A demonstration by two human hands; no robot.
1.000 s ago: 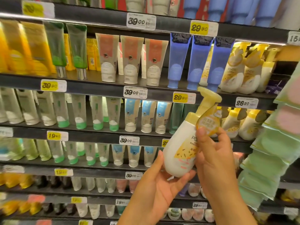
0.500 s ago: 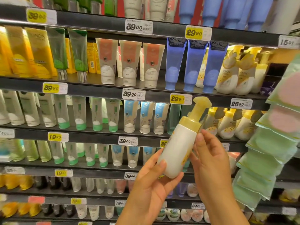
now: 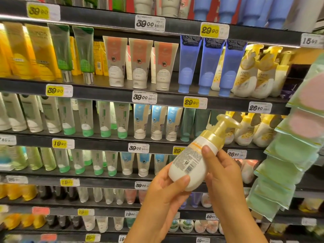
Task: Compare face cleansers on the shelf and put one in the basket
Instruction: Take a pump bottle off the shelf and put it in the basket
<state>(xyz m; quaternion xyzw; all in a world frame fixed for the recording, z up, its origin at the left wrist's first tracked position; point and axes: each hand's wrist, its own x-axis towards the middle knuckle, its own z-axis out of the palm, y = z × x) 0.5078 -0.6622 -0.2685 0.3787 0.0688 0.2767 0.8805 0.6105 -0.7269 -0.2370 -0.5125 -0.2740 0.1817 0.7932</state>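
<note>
We hold one white pump bottle [image 3: 194, 165], yellow pump head, tilted up-right, back label and barcode facing us, in front of the shelving. Left hand [image 3: 163, 195] cups its base, thumb pressed on the lower side; right hand [image 3: 222, 174] grips the other side, thumb on the label. Behind: dark store shelves [image 3: 108, 142] with price tags. Upper row: two green tubes [image 3: 73, 51], three orange-banded tubes [image 3: 140, 62], three blue tubes [image 3: 208, 65]. Pastel packets [image 3: 294, 155] hang at right.
</note>
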